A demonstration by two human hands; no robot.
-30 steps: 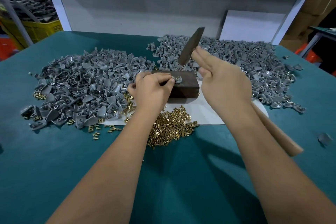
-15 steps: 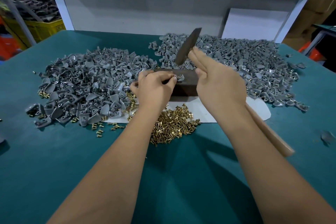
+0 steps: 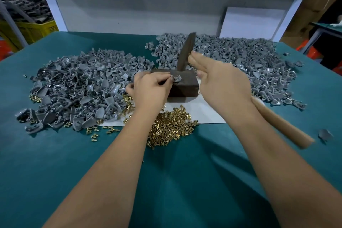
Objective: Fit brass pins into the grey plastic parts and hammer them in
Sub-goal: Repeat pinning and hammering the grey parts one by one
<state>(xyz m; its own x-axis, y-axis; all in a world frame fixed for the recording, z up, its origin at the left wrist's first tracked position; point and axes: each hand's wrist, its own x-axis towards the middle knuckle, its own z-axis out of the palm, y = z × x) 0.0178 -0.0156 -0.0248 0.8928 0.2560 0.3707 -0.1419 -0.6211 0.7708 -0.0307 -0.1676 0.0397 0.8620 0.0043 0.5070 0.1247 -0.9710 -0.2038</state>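
My left hand (image 3: 150, 89) pinches a small grey plastic part (image 3: 177, 78) on top of a dark block (image 3: 185, 87). My right hand (image 3: 224, 81) grips a hammer; its dark metal head (image 3: 186, 52) stands just above the block's far edge, and its wooden handle (image 3: 281, 124) runs back under my forearm. A heap of brass pins (image 3: 172, 127) lies in front of the block. Whether a pin sits in the held part is hidden by my fingers.
A big pile of grey parts (image 3: 79, 87) lies left of the block, and another pile (image 3: 240, 61) spreads behind and right of it. The block stands on a white sheet (image 3: 209, 113) on the teal table (image 3: 175, 181). One stray grey part (image 3: 324, 134) lies far right.
The hammer head has come down closer to the block. My left hand keeps its hold on the part at the same spot.
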